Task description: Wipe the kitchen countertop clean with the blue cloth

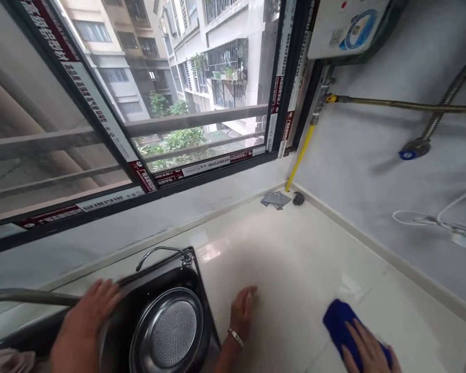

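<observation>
My right hand [367, 344] lies over a dark blue cloth [339, 316], pressing it onto the pale countertop [283, 248]. My left hand [241, 313], with a bracelet [236, 338] at its wrist, is just right of the black sink [206, 305]. Nothing shows in its loosely bent fingers. Inside the sink sits a round metal pan [174, 333] with a dimpled middle. Another hand [95, 305], seemingly another person's, reaches in from the lower left over the sink with fingers stretched; its forearm is blurred.
A thin faucet [159, 249] stands on the sink's back edge, and a thicker metal spout [27, 295] is at left. Grey scraps [275, 199] and a scouring pad [299, 198] lie in the corner by a yellow pipe [301, 155]. A window frame [217, 173] runs behind.
</observation>
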